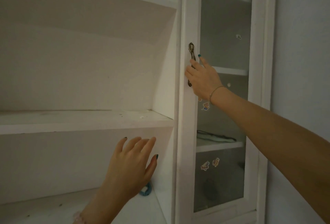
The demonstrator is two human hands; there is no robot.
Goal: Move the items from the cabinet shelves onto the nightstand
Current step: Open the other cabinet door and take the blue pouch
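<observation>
A white cabinet has open shelves (85,122) on the left and a glass door (189,134) on the right. My right hand (201,77) grips the bronze door handle (191,49), fingers curled round it with the forefinger sticking up. My left hand (132,166) hovers with fingers spread inside the lower open compartment, holding nothing. A small blue ring-shaped item (146,189) lies on the lower shelf, partly hidden behind that hand. Behind the glass, a dark flat item (216,137) lies on a shelf and a dim round shape (210,188) sits lower down.
Cartoon stickers (209,164) dot the glass. The middle open shelf carries only small crumbs (142,116). A pale wall (301,63) runs to the right of the cabinet frame. The nightstand is out of view.
</observation>
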